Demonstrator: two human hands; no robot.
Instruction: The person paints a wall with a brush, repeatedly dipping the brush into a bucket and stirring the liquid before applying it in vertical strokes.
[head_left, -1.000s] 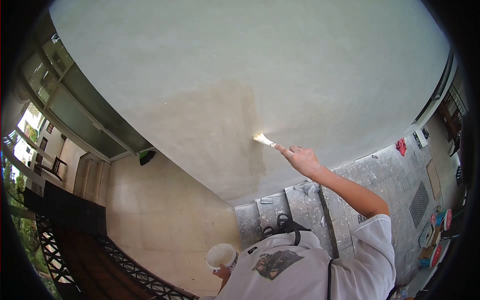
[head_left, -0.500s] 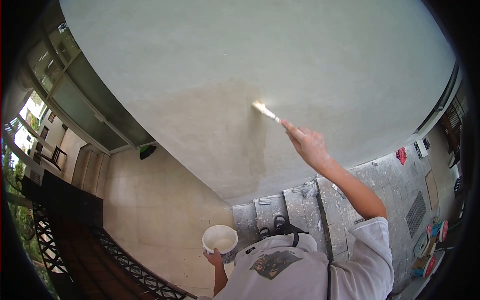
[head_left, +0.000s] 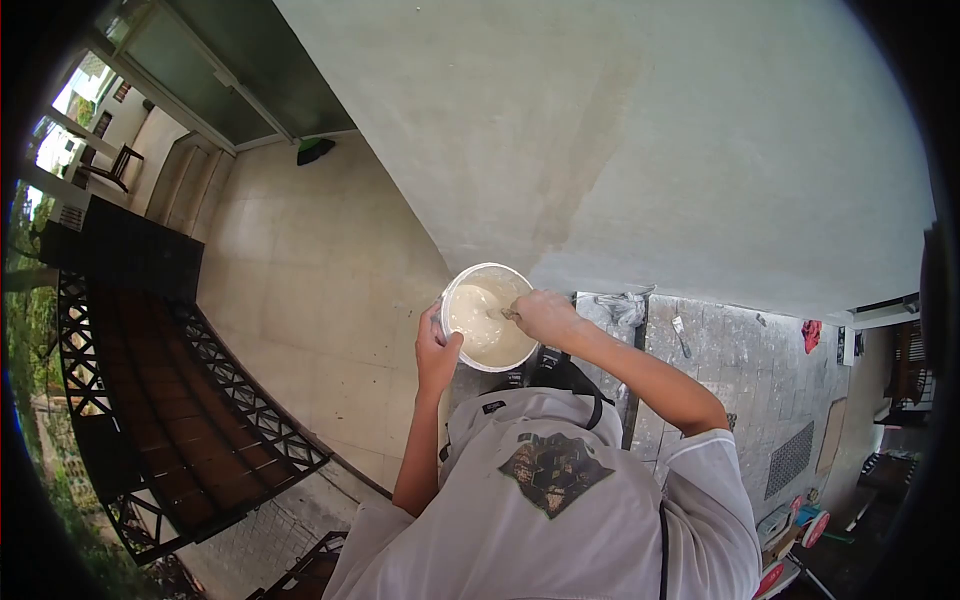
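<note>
My left hand (head_left: 437, 350) grips a round white bucket (head_left: 447, 345) by its left side, the thumb over the rim. Pale cream liquid (head_left: 480, 325) lies inside, with a few bubbles or lumps on its surface. At the bucket's right rim, my right hand (head_left: 547, 318) is closed around the handle of a paintbrush (head_left: 511, 314). The brush's bristles are down in the liquid and hidden. Ahead stands a pale wall (head_left: 700, 150), with a darker, damp-looking streak (head_left: 570, 190) running down it.
Paint-spattered grey paving (head_left: 720, 370) lies to the right, with a small scraper-like tool (head_left: 681, 335) and a red cloth (head_left: 810, 335) on it. Crumpled plastic (head_left: 620, 308) sits by the wall's base. On the left are beige tiles (head_left: 300, 270), a broom head (head_left: 315, 150) and a black metal railing (head_left: 240, 375).
My right hand has brought the brush from the wall down into the bucket. My left hand has raised the bucket toward the middle. The view has tilted downward and shifted left.
</note>
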